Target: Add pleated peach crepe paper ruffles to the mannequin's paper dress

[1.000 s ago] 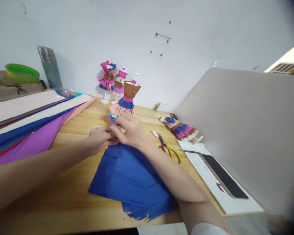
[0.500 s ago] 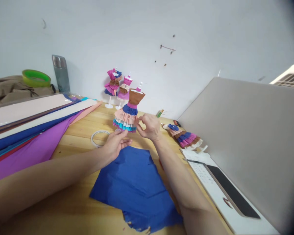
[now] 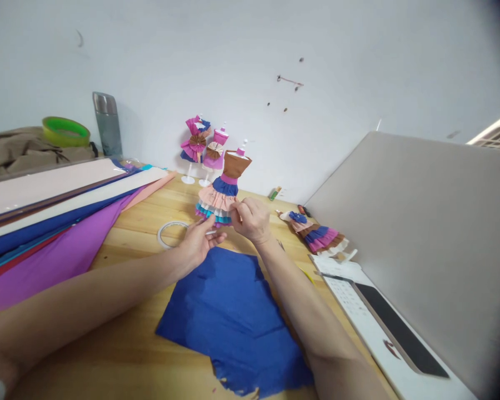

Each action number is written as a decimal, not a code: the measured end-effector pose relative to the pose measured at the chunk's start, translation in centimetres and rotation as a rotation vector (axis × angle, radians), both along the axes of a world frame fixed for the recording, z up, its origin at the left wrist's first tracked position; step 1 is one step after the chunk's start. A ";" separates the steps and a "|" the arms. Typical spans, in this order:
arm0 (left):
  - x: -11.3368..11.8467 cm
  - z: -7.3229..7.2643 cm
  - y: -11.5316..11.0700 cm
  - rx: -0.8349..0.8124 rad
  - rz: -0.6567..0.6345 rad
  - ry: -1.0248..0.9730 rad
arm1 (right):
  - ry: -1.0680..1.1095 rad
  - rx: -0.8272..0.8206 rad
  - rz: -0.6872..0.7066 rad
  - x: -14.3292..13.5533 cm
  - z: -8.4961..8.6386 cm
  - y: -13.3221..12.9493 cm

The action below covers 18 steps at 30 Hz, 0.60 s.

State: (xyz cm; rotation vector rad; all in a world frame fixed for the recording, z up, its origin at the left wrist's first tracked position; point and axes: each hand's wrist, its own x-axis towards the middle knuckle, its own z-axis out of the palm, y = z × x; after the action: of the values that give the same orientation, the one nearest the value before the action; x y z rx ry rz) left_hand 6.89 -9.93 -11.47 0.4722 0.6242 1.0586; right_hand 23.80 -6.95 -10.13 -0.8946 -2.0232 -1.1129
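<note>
A miniature dress form (image 3: 236, 165) wears a brown top, a pink waistband and a skirt (image 3: 219, 197) of blue, peach, white, turquoise and purple ruffles. It leans slightly to the right. Below the hem, my left hand (image 3: 200, 239) is closed on the white base of the form, of which only a sliver shows between the fingers. The fingertips of my right hand (image 3: 252, 219) pinch the right edge of the ruffled skirt. Beneath both hands, a blue sheet of crepe paper (image 3: 229, 316) with a ragged near edge lies on the table.
Two dressed forms (image 3: 196, 141) stand by the wall, and another dressed form (image 3: 316, 236) lies at right. A roll of tape (image 3: 162, 236) is left of my hand. Coloured paper sheets (image 3: 66, 211), a flask (image 3: 107, 125) and a laptop (image 3: 383, 328) flank the wooden table (image 3: 129, 233).
The view has shifted slightly. My right fingers have closed more tightly at the skirt's edge, and the white base now shows a little at my left fingers.
</note>
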 end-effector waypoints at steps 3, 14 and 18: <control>-0.1 -0.1 0.4 0.025 0.002 -0.004 | 0.035 0.034 -0.012 -0.4 -0.3 0.0; 0.0 -0.6 0.8 0.045 0.020 0.052 | 0.148 0.099 0.021 -0.3 -0.7 0.2; 0.1 -0.6 0.7 0.045 0.024 0.060 | 0.152 0.081 0.019 -0.5 -0.8 0.2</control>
State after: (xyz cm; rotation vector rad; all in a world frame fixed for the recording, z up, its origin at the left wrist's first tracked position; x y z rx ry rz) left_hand 7.01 -9.23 -12.08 0.5383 0.6614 1.0866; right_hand 23.30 -6.73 -10.91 -0.8901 -1.8470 -1.0752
